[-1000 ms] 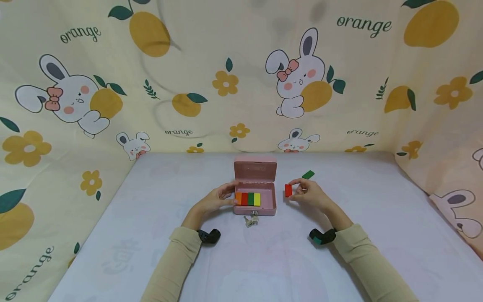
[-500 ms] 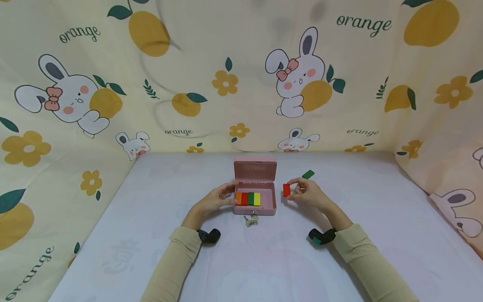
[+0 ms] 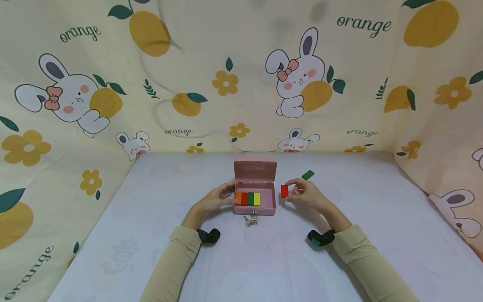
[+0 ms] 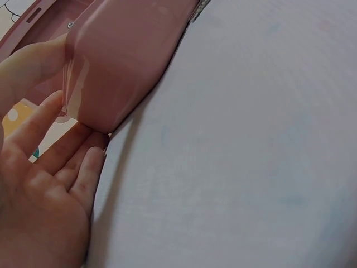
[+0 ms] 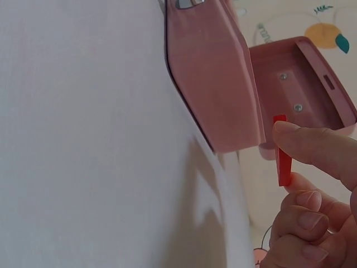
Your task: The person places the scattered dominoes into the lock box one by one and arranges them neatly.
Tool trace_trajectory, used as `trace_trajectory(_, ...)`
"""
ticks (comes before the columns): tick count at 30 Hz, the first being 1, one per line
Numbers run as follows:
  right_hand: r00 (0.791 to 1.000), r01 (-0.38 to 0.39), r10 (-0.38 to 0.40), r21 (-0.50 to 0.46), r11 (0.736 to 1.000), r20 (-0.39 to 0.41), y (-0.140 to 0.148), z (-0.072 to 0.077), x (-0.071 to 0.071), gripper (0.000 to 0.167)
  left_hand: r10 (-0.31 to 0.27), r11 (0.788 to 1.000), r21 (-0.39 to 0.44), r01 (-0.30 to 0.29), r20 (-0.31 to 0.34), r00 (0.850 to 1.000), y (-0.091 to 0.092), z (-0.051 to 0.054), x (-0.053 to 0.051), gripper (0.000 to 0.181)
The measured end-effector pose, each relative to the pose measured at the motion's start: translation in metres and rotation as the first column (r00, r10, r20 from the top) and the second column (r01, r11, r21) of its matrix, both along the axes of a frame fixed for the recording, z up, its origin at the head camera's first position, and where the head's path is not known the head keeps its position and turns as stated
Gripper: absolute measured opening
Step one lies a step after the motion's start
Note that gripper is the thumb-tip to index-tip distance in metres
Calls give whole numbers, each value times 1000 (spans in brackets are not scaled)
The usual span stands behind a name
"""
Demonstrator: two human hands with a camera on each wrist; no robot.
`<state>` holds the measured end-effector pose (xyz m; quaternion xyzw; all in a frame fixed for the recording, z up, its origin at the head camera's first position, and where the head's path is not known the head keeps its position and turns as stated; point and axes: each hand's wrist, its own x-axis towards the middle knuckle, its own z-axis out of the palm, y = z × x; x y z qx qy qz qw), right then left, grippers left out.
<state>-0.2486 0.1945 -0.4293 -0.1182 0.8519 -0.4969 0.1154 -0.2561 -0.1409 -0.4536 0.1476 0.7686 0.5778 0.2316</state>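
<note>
A pink cash box (image 3: pixel 268 204) stands with its lid (image 3: pixel 255 172) raised. Orange, red, green and yellow blocks (image 3: pixel 247 199) lie side by side in its left part. My left hand (image 3: pixel 215 199) grips the box's left side, thumb near the front and fingers farther back; the left wrist view shows the fingers (image 4: pixel 86 176) against the pink wall. Just right of the box, my right hand (image 3: pixel 310 195) pinches a red block (image 3: pixel 284 191) between thumb and index finger. In the right wrist view this red block (image 5: pixel 283 162) is seen edge-on, apart from the box wall.
A green block (image 3: pixel 307 175) lies on the white tabletop (image 3: pixel 241 260) behind my right hand. Keys (image 3: pixel 249 221) hang at the lock on the box's front. A patterned cloth (image 3: pixel 211 54) rises behind and at both sides.
My right hand has moved slightly left with the red block, closer to the box. The left hand, the box and the blocks in it have stayed put.
</note>
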Motion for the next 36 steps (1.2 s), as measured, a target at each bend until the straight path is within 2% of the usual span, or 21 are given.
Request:
trace_trajectory(12, 1000, -31, 31, -24, 999, 5, -7, 5, 3, 48, 5, 1000, 0, -5, 8, 1000, 1, 0, -1, 66)
trace_trajectory(27, 999, -44, 43, -52, 998, -29, -17, 6, 3, 47, 9, 1000, 14, -9, -7, 1000, 1, 0, -1, 65)
trace_trajectory(36, 999, -34, 34, -25, 999, 0, -22, 2, 3, 47, 13, 1000, 1, -13, -6, 1000, 1, 0, 0, 65)
